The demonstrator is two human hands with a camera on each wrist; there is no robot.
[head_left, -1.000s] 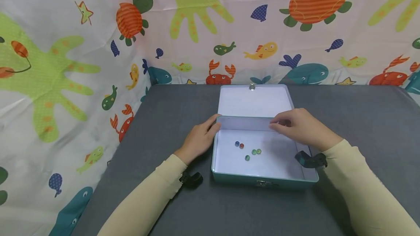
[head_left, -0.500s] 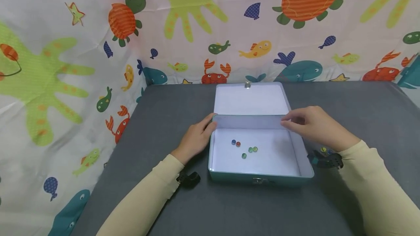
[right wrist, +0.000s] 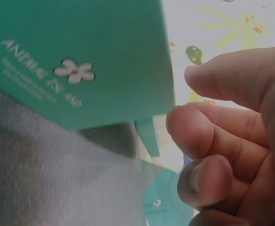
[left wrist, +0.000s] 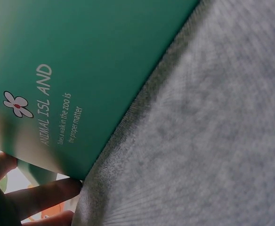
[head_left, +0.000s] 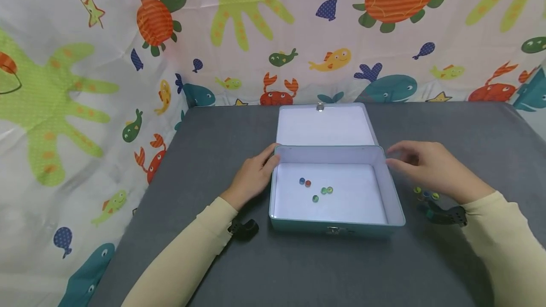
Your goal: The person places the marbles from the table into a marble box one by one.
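Note:
A green tin box (head_left: 298, 224) with a white inside sits on the grey tabletop, its hinged lid (head_left: 326, 124) laid back. Inside, several glass marbles lie loose: a blue one (head_left: 302, 181), a red one (head_left: 308, 184) and green ones (head_left: 315, 198). My left hand (head_left: 251, 176) grips the box's back left corner, thumb at the rim. In the left wrist view, fingers (left wrist: 45, 195) reach round the end of the green side wall. Just off the back right corner, my right hand (head_left: 432, 167) is held with thumb and fingers apart, nothing between them.
Several more marbles (head_left: 435, 196) lie on the table right of the box, partly hidden below my right wrist. A curtain (head_left: 239, 70) printed with sea animals hangs behind and left of the table. Dark wrist cameras (head_left: 244, 230) sit under both sleeves.
My right hand has moved right, from over the box's inside to beyond its right rim, uncovering marbles on the table. My left hand stays at its corner. The head view has shifted slightly.

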